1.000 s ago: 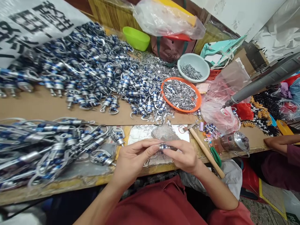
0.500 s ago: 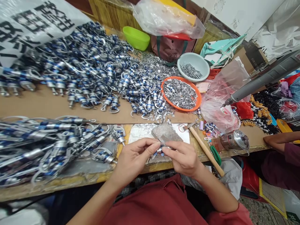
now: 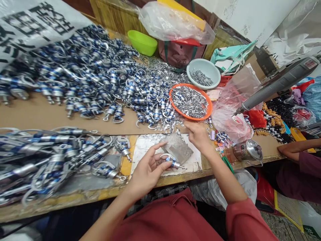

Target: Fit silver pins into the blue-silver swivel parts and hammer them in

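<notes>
My left hand [image 3: 152,167] is closed on a blue-and-silver metal fitting [image 3: 173,161] with a curved lever and a thin stem pointing right. It is held just in front of a grey metal block [image 3: 177,147] lying on white paper [image 3: 140,150]. Reaching past the block, my right hand [image 3: 199,136] has its bent fingertips by the loose small metal plates [image 3: 173,125] below an orange basket [image 3: 210,105]. Whether those fingers grip anything cannot be made out. The hammer seen earlier is hidden, with my right forearm over that place.
Many similar fittings [image 3: 87,67] are heaped at the back left, with another pile [image 3: 50,157] front left. A pale blue bowl [image 3: 217,72] holds metal pins. An electric screwdriver [image 3: 273,85] hangs at right, above a glass pot [image 3: 248,150]. Another person's arm [image 3: 296,147] rests at far right.
Both hands were together at the fitting. My right hand has let go and moved up and right, toward the loose plates; my left hand keeps the fitting. The view has shifted slightly.
</notes>
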Tool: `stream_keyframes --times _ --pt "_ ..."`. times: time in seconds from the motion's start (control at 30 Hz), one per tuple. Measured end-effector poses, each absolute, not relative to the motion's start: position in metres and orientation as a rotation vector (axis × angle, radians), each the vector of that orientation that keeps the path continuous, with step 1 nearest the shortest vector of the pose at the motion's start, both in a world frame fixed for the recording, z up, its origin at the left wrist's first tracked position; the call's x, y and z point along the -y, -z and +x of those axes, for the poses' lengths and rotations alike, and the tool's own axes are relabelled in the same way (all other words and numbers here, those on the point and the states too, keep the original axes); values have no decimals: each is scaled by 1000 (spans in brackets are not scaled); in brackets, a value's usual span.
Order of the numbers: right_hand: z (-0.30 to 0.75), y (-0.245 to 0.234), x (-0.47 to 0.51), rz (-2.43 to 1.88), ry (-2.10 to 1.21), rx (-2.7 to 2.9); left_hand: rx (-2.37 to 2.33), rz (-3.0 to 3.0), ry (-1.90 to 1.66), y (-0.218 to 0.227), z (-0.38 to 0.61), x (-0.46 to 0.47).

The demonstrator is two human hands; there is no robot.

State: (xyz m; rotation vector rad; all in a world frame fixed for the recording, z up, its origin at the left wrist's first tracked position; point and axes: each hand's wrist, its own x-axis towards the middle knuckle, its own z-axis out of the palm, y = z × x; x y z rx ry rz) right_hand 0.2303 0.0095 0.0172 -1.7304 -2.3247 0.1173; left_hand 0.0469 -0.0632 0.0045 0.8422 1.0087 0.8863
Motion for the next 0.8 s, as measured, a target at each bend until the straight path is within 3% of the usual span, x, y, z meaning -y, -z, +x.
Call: stream_keyframes --times 0.27,0.47,0.63,0.8 --pt "205 4 -48 -1980 74 2451 -913 736 -898 5 46 53" --pt "233 11 -49 -1731 -183 2286 -911 746 -843 -1 44 49" --pt "252 8 -29 -1652 -147 2193 -902 749 -834 -3 43 48" --pt "242 -9 15 -1284 -189 2193 -892 742 -839 -3 44 48"
